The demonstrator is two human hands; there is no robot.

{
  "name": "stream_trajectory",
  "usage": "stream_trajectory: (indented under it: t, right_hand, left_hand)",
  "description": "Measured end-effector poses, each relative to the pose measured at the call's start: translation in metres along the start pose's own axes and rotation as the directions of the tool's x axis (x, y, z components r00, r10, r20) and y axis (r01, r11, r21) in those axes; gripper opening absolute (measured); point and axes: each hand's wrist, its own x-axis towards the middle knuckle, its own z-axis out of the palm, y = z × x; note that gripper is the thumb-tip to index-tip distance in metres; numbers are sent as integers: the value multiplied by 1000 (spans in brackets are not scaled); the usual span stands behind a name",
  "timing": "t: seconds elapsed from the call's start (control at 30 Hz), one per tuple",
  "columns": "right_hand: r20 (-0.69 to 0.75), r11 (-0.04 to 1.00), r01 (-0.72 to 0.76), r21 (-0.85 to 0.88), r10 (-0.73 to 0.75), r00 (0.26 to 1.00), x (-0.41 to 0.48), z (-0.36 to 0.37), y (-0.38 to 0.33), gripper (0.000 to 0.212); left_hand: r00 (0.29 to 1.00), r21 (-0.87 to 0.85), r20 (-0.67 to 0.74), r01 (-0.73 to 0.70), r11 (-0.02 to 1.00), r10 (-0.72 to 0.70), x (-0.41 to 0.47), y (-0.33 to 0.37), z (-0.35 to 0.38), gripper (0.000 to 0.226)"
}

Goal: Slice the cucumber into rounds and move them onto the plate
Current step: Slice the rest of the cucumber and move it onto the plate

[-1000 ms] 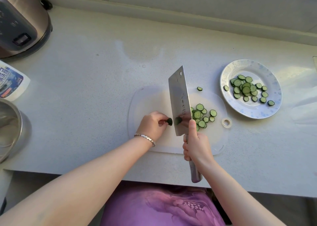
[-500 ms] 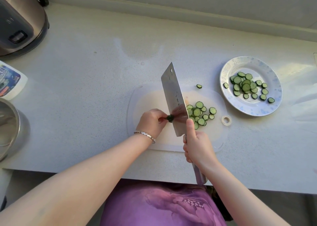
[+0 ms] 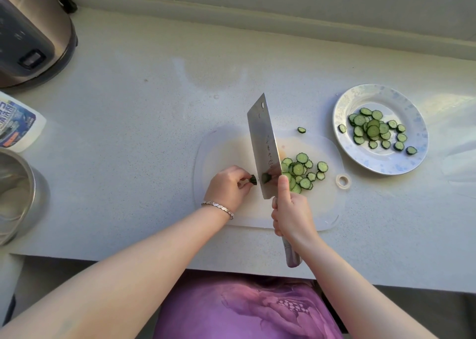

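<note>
Counter (image 3: pixel 128 122): pale, speckled, runs the full width. All positions below taken from the cutting board.

Cutting board (image 3: pixel 226 145): translucent white, centre of the counter at its near edge.

Plate (image 3: pixel 417 143): right of the board and a little farther back, apart from it. A heap of cucumber rounds already lies on it.

Cleaver (image 3: pixel 262 143): broad steel blade standing on edge across the middle of the board, tip pointing away. Right hand (image 3: pixel 293 215) wrapped tight round the handle at the board's near edge, forefinger laid up along the blade.

Sliced rounds (image 3: pixel 301 173): loose pile on the board just right of the blade; not yet moved to the plate. One stray round (image 3: pixel 301 130) sits at the board's far edge.

Left hand (image 3: pixel 226 186): on the left half of the board, fingers curled in, pinching the cucumber stub (image 3: pixel 253 179). Only a short dark end is left, just beside the blade's left face.

Risks, as judged:
- Stub is very short, so the fingertips sit close to the edge. Another cut could nick them.
- A small rounded end could roll or squirt out under pressure.
- Rounds may cling to the blade and drop off the board when it lifts.
- The stray round could slip off onto the counter during the transfer.
</note>
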Motion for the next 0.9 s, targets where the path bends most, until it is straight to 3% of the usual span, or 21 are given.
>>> stream_trajectory:
  t: [0.2, 0.4, 0.9]
  right_hand:
    - [10, 997, 42, -71, -42, 999, -14, -12, -1, 54]
    - [23, 976, 127, -175, -125, 992, -16, -8, -2, 60]
    - [42, 947, 131, -292, -125, 991, -16, -2, -6, 57]
  left_hand:
    - [997, 16, -13, -69, 997, 70, -2, -6, 1, 13]
    - [999, 19, -26, -23, 1000, 24, -3, -1, 2, 11]
    - [999, 42, 16, -40, 998, 39, -1, -2, 2, 8]
